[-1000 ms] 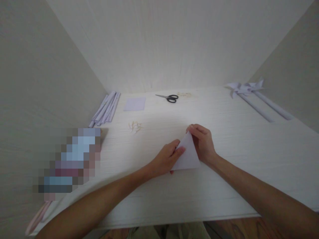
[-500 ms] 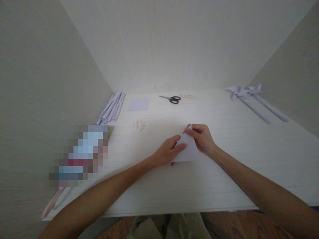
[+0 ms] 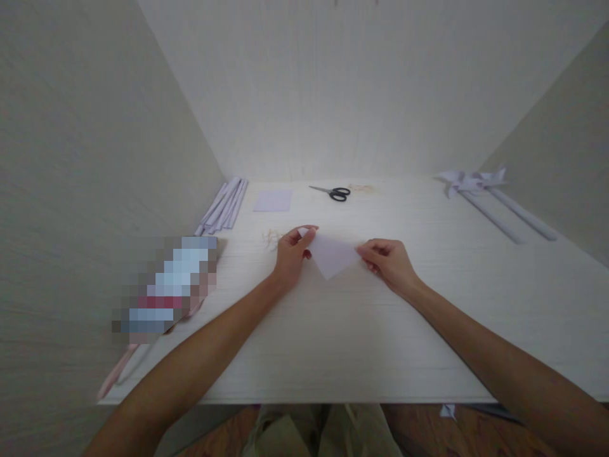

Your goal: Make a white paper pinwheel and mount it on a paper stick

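Observation:
A pale lilac sheet of paper is stretched between my two hands above the white table, one corner pointing toward me. My left hand pinches its left corner between thumb and fingers. At the opposite corner, my right hand grips the paper between thumb and forefinger. Behind my left hand lie small pale sticks, partly hidden by it. Farther back, a flat square of lilac paper rests on the table, with black-handled scissors to its right.
Rolled paper tubes are piled at the back left. Two paper pinwheels on paper sticks lie at the back right. More small pale bits sit beside the scissors. A pixelated object stands at the left edge. Walls enclose three sides.
My left hand has moved left and away from me, shifting its hold to another corner. The paper has turned from upright to spread between both hands. The view has shifted slightly.

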`<state>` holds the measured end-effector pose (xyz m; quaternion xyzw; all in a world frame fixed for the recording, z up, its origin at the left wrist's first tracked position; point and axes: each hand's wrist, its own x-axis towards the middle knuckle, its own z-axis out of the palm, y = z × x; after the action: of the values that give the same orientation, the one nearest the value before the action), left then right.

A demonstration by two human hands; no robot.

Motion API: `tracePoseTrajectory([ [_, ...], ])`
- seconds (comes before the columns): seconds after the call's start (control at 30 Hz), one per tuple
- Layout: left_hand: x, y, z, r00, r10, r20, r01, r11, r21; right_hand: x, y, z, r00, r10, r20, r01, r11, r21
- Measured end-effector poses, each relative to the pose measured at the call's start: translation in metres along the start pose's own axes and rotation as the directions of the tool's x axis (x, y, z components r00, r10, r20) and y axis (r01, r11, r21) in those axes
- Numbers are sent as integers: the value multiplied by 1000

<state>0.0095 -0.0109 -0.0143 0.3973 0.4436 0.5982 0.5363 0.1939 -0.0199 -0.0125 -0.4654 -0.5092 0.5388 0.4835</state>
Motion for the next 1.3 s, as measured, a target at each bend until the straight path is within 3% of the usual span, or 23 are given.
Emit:
tracePoseTrajectory([
  [0.47,9,7,-13,970,74,232,-34,984,-173,4,0,-4,996,79,29,-79,997,16],
  [0.87,15,2,-20,964,212,158,-225,972,65,4,-2,-4,994,42,100,-26,987,-159],
  [1.13,17,-2,-20,984,174,27,-175,984,39,1,-8,-3,994,25,111,4,967,-254],
  [1.3,18,-2,-21,977,209,47,-211,977,37,3,-5,-5,993,6,118,26,963,-270],
])
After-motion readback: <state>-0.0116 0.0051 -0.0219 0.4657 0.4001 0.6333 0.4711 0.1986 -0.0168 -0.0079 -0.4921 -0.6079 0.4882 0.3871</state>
